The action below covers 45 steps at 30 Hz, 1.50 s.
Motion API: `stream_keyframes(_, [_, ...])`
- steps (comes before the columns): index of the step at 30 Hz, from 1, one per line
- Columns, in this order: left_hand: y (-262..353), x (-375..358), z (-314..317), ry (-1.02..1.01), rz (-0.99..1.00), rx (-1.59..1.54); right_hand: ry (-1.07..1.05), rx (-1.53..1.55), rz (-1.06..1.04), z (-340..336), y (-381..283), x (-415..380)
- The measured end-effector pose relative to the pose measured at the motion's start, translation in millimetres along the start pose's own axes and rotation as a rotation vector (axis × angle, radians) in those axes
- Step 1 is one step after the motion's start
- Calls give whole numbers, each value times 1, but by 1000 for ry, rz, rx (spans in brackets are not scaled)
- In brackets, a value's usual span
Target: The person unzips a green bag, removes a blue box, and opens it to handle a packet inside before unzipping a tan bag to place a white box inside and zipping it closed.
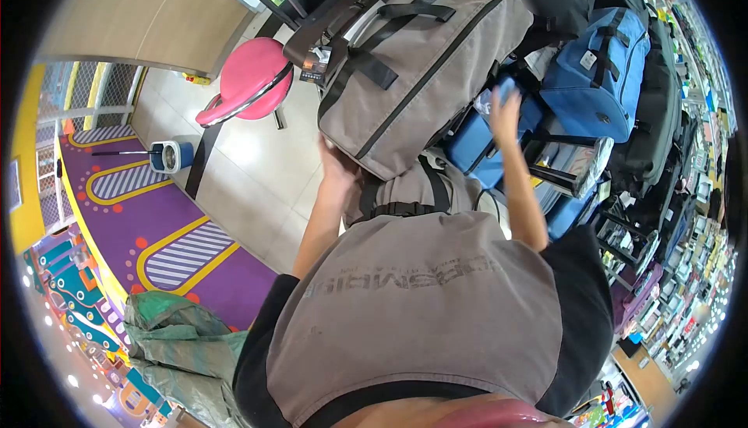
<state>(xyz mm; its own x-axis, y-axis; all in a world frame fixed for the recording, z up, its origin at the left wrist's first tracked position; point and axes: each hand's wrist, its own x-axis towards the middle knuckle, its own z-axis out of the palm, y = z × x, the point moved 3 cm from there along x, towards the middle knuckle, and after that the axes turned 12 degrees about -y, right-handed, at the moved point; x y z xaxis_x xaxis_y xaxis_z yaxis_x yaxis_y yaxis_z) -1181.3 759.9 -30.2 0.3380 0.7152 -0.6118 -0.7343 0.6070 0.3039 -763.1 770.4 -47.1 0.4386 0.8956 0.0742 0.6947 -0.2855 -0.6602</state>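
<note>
A large grey duffel bag (436, 46) with black straps and a long black zip lies tilted in front of me. My left hand (339, 164) grips its lower left end, the fingers partly hidden beneath it. To the right of the bag, my right hand (505, 116) is raised above a blue suitcase (475, 147). Its fingers are blurred and closed around something light blue that I cannot make out. A black tag (315, 63) hangs by the duffel's left side, next to a dark brown bag (323, 30).
Right of the duffel stand a blue travel bag (596, 73), a dark suitcase (658, 116) and more luggage. A pink stool (253, 77) stands on the tiled floor to the left. Farther left are a small bucket (171, 157) and a green tarp-like cover (183, 342).
</note>
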Motion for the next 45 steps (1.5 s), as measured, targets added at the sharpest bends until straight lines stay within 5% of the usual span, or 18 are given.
stream_keyframes(1, [-12,27,-5,-114,84,119,-141,62,-58,37,56,-55])
stream_keyframes(3, [-20,55,0,-252,123,224,-531,93,407,73,103,-171])
stream_keyframes(5, [-21,70,8,-283,16,195,-658,229,809,81,119,-262])
stream_keyframes(7, [-22,82,17,-304,-102,175,-449,487,879,82,138,-327])
stream_keyframes(9, [-17,100,31,-322,-208,160,-485,282,907,70,129,-359])
stream_keyframes(10, [-19,108,31,-528,-188,240,-411,168,886,74,134,-377])
stream_keyframes(11, [-18,112,18,-468,-237,249,-351,44,871,80,133,-396])
stream_keyframes(15, [-13,102,-44,-194,-418,300,-97,462,1159,94,78,-434])
stream_keyframes(16, [-20,83,-38,-40,-473,450,-130,393,1158,105,70,-451])
stream_keyframes(19, [-44,60,-96,-226,-879,1077,-164,323,1107,86,-38,-463])
stream_keyframes(22, [-69,38,-67,-558,-943,1557,59,285,1155,113,-60,-507])
stream_keyframes(29, [-184,36,21,-1029,-729,1991,228,406,1343,91,-45,-566])
stream_keyframes(30, [-207,22,38,-996,-593,2099,256,416,1361,92,-42,-578])
stream_keyframes(34, [-302,-66,94,-1495,-317,2263,418,584,1428,73,-33,-620])
stream_keyframes(37, [-365,-120,102,-1676,-386,2233,395,576,1409,54,-2,-645])
stream_keyframes(41, [-408,-112,92,-1750,-270,2413,488,573,1414,20,23,-676])
stream_keyframes(45, [-443,-95,113,-1609,-425,2610,611,728,1497,-17,49,-686])
